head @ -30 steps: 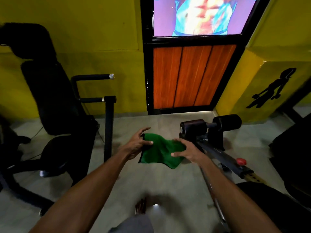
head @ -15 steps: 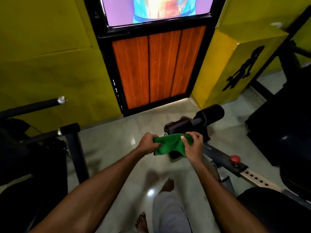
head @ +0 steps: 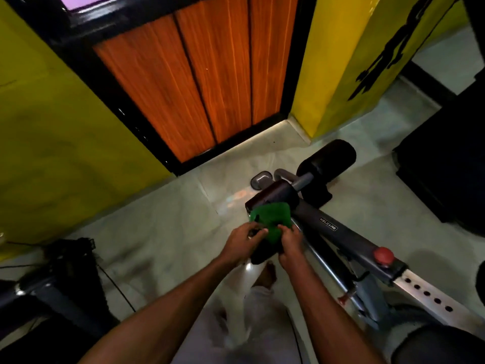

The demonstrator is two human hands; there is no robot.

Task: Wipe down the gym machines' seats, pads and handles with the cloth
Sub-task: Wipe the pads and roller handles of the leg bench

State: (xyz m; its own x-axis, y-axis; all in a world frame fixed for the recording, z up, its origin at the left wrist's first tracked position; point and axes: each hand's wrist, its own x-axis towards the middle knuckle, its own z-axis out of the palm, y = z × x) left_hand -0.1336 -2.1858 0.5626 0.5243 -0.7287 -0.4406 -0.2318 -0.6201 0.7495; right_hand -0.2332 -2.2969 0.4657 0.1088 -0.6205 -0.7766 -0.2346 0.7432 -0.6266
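A green cloth (head: 270, 215) is bunched between both hands, just in front of the near black roller pad (head: 273, 197) of a bench machine. My left hand (head: 242, 241) pinches the cloth's left side, and my right hand (head: 290, 244) grips its right side beside the grey frame bar (head: 338, 232). The cloth's upper edge overlaps the near roller's end. A second black roller pad (head: 328, 161) sits further back on the same axle. The cloth's lower part looks dark and hangs between my hands.
A red knob (head: 383, 254) sits on the frame bar, with a perforated steel rail (head: 430, 292) behind it. An orange wooden door (head: 199, 80) and yellow walls stand ahead. Black machine parts (head: 63, 279) are at the lower left, and dark equipment (head: 446, 153) is at the right. My bare foot (head: 266, 275) is below the hands.
I have stepped closer and the view tilted down. The hands drew nearer each other, bunching the cloth tighter against the near roller pad.
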